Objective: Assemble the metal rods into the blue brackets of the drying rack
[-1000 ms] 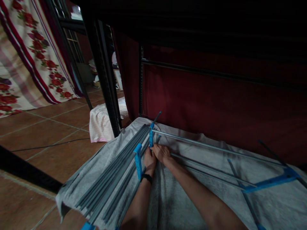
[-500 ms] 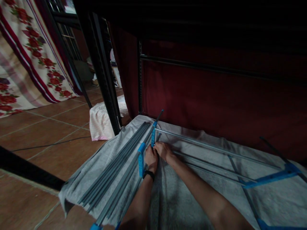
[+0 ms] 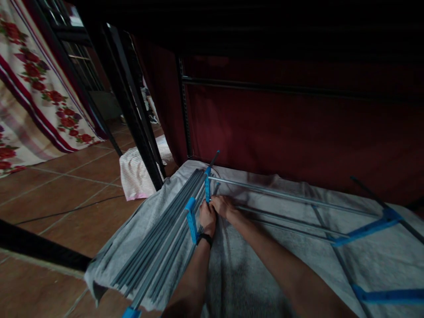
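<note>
Both hands at the blue plastic bracket (image 3: 207,189) of a grey metal-rod drying rack (image 3: 285,196)

Left hand (image 3: 207,217) and right hand (image 3: 223,205) stay pinched around a thin rod end beside the bracket — barely shifted since a second ago — on the grey towel (image 3: 238,274).

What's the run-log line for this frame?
left hand: on blue bracket | right hand: at rod end by bracket | rod bundle: flat on grey cloth

Fingertips hidden behind blue bracket (image 3: 207,191), upper frame lost in darkness
</note>
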Motion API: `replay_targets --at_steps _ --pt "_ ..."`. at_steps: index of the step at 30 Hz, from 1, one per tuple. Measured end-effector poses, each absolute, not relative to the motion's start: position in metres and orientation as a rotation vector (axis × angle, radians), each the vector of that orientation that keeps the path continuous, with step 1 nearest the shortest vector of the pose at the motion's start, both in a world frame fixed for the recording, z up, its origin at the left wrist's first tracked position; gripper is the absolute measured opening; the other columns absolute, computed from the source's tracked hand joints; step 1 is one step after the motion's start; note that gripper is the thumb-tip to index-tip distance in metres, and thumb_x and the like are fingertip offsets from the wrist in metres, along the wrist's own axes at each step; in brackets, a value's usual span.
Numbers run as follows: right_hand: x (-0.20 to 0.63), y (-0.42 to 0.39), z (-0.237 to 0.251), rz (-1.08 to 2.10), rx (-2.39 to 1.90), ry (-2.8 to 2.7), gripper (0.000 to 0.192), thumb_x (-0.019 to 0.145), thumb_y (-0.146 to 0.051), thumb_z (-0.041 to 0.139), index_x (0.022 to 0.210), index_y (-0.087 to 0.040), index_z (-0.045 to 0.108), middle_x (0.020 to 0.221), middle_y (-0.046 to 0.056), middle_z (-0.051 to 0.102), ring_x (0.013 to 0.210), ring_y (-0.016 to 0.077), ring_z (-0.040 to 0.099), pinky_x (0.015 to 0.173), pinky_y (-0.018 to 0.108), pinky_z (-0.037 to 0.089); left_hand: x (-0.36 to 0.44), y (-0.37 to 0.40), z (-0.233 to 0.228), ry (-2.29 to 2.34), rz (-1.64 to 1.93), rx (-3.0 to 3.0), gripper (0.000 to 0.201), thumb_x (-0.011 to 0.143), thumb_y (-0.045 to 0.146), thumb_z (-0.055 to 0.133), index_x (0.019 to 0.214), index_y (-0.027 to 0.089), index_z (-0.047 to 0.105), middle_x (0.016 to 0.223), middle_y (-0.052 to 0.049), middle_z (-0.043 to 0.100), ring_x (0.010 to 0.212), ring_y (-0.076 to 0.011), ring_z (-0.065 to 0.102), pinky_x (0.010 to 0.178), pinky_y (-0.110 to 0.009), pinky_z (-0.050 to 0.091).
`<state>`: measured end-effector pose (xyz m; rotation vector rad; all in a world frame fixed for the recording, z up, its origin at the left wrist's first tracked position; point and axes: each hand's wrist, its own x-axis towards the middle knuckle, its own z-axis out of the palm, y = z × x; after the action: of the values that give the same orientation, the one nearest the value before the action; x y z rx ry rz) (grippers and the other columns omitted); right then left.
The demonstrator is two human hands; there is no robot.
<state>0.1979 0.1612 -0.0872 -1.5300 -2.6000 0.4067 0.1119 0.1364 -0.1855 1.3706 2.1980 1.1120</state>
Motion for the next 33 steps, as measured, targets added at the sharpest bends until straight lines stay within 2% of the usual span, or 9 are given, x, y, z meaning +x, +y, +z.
replay_targets --at_steps 8,14,20,27,33 --pt "0.198 0.156 -0.094 0.379 -1.605 -2.516 0.031 0.100 -0.031 0.038 0.107 -0.017 0.065 0.108 0.010 0.073 0.097 0.0203 0.067 0.081 0.029 0.045 0.111 0.135 -0.184 2.222 1.032 1.414 0.032 0.098 0.026 0.041 0.126 0.017 0.055 0.111 -0.014 0.066 0.101 -0.0251 0.064 0.077 -0.032 0.046" --pt "0.206 0.148 -0.097 0.299 -1.620 -2.410 0.026 0.099 -0.033 0.041 0.113 -0.019 0.059 0.117 0.008 0.069 0.109 0.0199 0.063 0.092 0.030 0.041 0.112 0.137 -0.186 2.259 1.009 1.431 0.035 0.099 0.027 0.041 0.129 0.015 0.054 0.114 -0.015 0.065 0.100 -0.0245 0.064 0.077 -0.031 0.046" --pt "0.213 0.147 -0.092 0.345 -1.535 -2.472 0.028 0.099 -0.033 0.040 0.100 -0.020 0.065 0.107 0.005 0.072 0.101 0.0187 0.066 0.081 0.027 0.043 0.114 0.136 -0.183 2.283 1.010 1.443 0.034 0.099 0.027 0.040 0.127 0.016 0.055 0.112 -0.014 0.065 0.102 -0.0237 0.063 0.079 -0.031 0.046" --pt "0.215 0.156 -0.096 0.350 -1.520 -2.523 0.028 0.100 -0.034 0.042 0.105 -0.019 0.066 0.106 0.008 0.074 0.094 0.0184 0.067 0.079 0.026 0.042 0.118 0.134 -0.179 2.301 1.014 1.396 0.034 0.098 0.028 0.041 0.126 0.016 0.057 0.110 -0.014 0.065 0.100 -0.0241 0.064 0.080 -0.032 0.046" --pt "0.216 0.162 -0.101 0.356 -1.549 -2.533 0.030 0.101 -0.035 0.042 0.106 -0.018 0.066 0.107 0.010 0.074 0.093 0.0177 0.066 0.076 0.026 0.041 0.118 0.134 -0.180 2.294 1.020 1.413 0.037 0.098 0.025 0.041 0.131 0.015 0.055 0.112 -0.015 0.065 0.105 -0.0246 0.063 0.084 -0.033 0.047"
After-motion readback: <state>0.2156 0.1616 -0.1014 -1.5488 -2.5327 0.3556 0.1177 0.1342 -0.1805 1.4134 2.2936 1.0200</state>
